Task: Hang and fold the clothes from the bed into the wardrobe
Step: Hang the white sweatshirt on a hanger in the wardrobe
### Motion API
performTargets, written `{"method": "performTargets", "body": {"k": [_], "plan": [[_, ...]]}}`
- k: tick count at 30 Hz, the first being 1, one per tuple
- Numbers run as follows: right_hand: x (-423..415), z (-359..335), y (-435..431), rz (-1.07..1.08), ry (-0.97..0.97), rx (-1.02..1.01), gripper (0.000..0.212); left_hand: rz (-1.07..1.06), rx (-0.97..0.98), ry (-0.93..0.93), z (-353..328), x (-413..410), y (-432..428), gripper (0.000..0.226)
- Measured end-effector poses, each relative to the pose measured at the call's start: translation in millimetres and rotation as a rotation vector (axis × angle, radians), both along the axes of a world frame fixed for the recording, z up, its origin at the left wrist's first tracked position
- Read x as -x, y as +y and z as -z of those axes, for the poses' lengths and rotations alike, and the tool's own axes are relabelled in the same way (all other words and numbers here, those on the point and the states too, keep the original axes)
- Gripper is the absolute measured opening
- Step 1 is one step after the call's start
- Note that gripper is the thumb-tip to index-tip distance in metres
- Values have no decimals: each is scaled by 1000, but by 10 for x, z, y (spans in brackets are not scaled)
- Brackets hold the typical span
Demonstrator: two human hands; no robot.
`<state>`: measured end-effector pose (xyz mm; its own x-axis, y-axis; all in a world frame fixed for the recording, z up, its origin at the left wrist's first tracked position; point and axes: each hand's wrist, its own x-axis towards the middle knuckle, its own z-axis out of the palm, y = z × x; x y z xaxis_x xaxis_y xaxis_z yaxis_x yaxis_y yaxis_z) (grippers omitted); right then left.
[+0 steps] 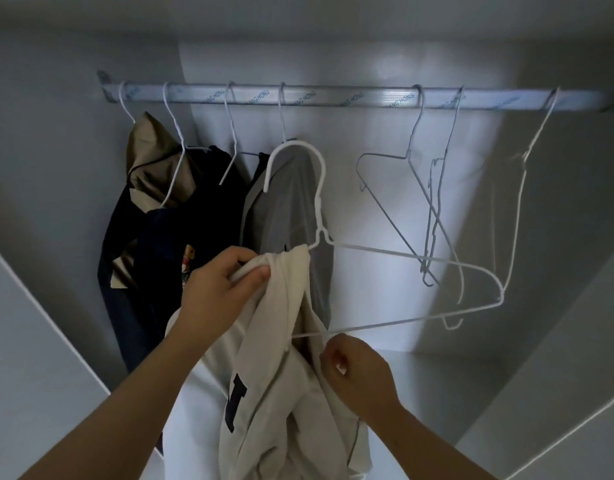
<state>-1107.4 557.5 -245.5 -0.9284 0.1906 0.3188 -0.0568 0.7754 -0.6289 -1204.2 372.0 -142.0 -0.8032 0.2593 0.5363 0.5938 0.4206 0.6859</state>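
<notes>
I hold a cream shirt [281, 393] with a dark printed letter in front of the open wardrobe. My left hand [219, 289] grips the shirt's bunched neck, which sits over the left shoulder of a white wire hanger [412, 258]. My right hand [357, 372] pinches the shirt's fabric just below the hanger's bottom bar. The hanger's hook points up, below the rail [333, 98] and not on it. The hanger's right shoulder is bare.
Hung on the rail's left part are a tan garment [149, 168], dark navy clothes [181, 237] and a grey shirt [284, 209]. Three empty wire hangers [433, 202] dangle to the right. The wardrobe floor [437, 386] and white side walls enclose the space.
</notes>
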Motion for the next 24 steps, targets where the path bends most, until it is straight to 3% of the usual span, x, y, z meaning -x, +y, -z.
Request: {"method": "performTargets", "body": {"k": [3, 8, 10, 13, 16, 19, 21, 24], "plan": [[152, 28, -159, -30, -211, 120, 18, -18, 4, 26, -41, -14, -99, 29], [168, 172, -226, -126, -545, 52, 36, 11, -86, 39, -111, -9, -357, 28], [167, 193, -181, -88, -605, 155, 36, 0, -75, 55, -148, 21, -496, 32], [169, 136, -56, -14, -558, 497, 19, -11, 18, 94, -208, 50, -719, 45], [193, 14, 114, 26, -422, 812, 24, 6, 146, 117, -252, 25, -878, 52], [255, -93, 263, -22, -385, 813, 20, -23, 219, 101, -255, 12, -980, 26], [298, -139, 324, -107, -373, 729, 15, -56, 256, 109, -228, 34, -1096, 34], [336, -242, 385, -151, -370, 810, 21, -64, 357, 145, -219, 60, -1288, 49]]}}
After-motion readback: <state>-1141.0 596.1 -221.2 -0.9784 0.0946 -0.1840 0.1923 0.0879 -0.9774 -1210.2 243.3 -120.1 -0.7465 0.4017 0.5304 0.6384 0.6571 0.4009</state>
